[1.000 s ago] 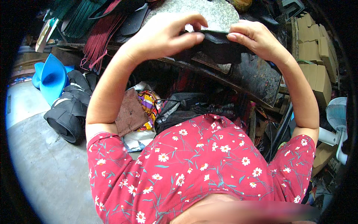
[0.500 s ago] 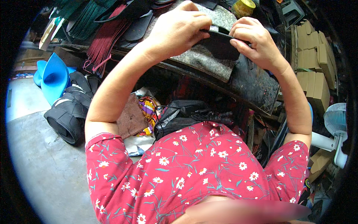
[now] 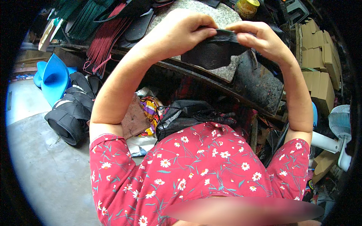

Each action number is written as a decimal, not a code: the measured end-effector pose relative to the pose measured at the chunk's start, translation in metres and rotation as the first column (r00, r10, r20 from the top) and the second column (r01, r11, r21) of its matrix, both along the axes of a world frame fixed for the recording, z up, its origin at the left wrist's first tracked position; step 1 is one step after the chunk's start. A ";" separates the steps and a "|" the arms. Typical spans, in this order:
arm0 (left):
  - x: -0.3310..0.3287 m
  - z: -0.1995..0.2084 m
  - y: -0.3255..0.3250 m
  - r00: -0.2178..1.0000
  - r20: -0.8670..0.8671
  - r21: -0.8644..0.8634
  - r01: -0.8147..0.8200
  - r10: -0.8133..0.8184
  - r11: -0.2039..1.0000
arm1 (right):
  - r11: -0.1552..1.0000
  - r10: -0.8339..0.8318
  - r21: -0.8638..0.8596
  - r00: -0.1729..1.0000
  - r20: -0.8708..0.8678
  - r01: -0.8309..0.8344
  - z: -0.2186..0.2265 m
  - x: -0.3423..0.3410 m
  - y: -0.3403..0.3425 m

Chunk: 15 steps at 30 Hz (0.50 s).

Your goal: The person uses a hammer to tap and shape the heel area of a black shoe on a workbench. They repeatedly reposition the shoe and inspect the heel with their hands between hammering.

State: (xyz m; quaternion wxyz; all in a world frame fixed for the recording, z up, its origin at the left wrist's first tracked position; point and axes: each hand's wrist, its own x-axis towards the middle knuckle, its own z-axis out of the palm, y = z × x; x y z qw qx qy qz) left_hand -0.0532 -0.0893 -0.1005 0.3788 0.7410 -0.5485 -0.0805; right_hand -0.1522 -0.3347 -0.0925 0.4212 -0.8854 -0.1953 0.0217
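Held between both hands above the bench is a curved piece of black, leather-like material (image 3: 211, 55), its textured face hanging toward me. My left hand (image 3: 184, 33) pinches its upper edge between thumb and bent fingers. On the other side, my right hand (image 3: 263, 40) grips the same edge with the thumb below and fingers on top. Beneath the piece lies a speckled grey slab (image 3: 223, 74), partly covered by it and by my hands. Whether the piece is a shoe upper, I cannot tell.
Dark red strips (image 3: 107, 35) and flat black pieces (image 3: 138, 28) lie at the bench's left. A yellow tin (image 3: 247, 8) stands at the back. Cardboard boxes (image 3: 318, 83) and a fan (image 3: 340, 120) are on the right. Blue foam (image 3: 56, 81) and black rolled pieces (image 3: 69, 122) sit at left.
The black piece has tilted, so more of its textured face shows. My right hand's fingers have straightened along the edge, and my left hand has lowered slightly.
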 end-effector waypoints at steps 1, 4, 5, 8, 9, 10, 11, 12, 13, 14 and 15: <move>0.003 0.000 0.005 1.000 -0.008 0.017 -0.012 0.012 1.000 | 0.993 -0.012 0.115 0.998 -0.059 0.019 -0.002 -0.004 -0.001; 0.009 -0.006 0.012 0.955 -0.295 0.113 0.013 0.021 0.994 | 0.998 -0.059 -0.016 0.998 0.023 0.059 -0.008 -0.009 -0.005; 0.010 -0.008 0.012 0.956 -0.293 0.079 0.037 -0.012 0.996 | 0.996 -0.067 -0.049 0.997 0.031 0.069 -0.010 -0.010 -0.005; 0.008 -0.011 0.009 0.951 -0.307 0.058 0.057 -0.036 0.997 | 0.997 -0.061 -0.027 0.977 0.204 0.068 -0.014 -0.011 -0.003; 0.006 -0.011 0.007 0.949 -0.312 -0.002 0.045 -0.044 0.999 | 0.997 -0.067 0.039 0.990 0.128 0.063 -0.014 -0.010 -0.002; 0.004 -0.011 0.007 0.948 -0.309 -0.071 0.057 -0.076 0.996 | 0.992 -0.074 0.106 0.995 0.060 0.067 -0.012 -0.012 -0.001; 0.002 -0.009 0.006 0.950 -0.307 -0.031 0.059 -0.065 0.998 | 0.982 -0.077 0.172 0.997 -0.009 0.077 -0.011 -0.013 0.001; 0.001 -0.007 0.006 0.951 -0.297 0.002 0.085 -0.080 0.996 | 0.988 -0.025 0.152 0.999 -0.030 0.030 -0.007 -0.014 0.002; -0.001 -0.005 0.007 0.953 -0.288 0.035 0.111 -0.096 0.993 | 0.990 0.036 0.140 0.998 -0.043 -0.029 -0.004 -0.017 0.003; -0.001 -0.003 0.007 0.941 -0.324 0.056 0.124 -0.099 0.991 | 0.990 0.006 0.140 0.993 -0.117 0.010 -0.001 -0.017 0.004; 0.000 -0.001 0.008 0.928 -0.359 0.077 0.137 -0.101 0.988 | 0.996 0.009 0.093 0.999 -0.044 -0.005 0.002 -0.018 0.006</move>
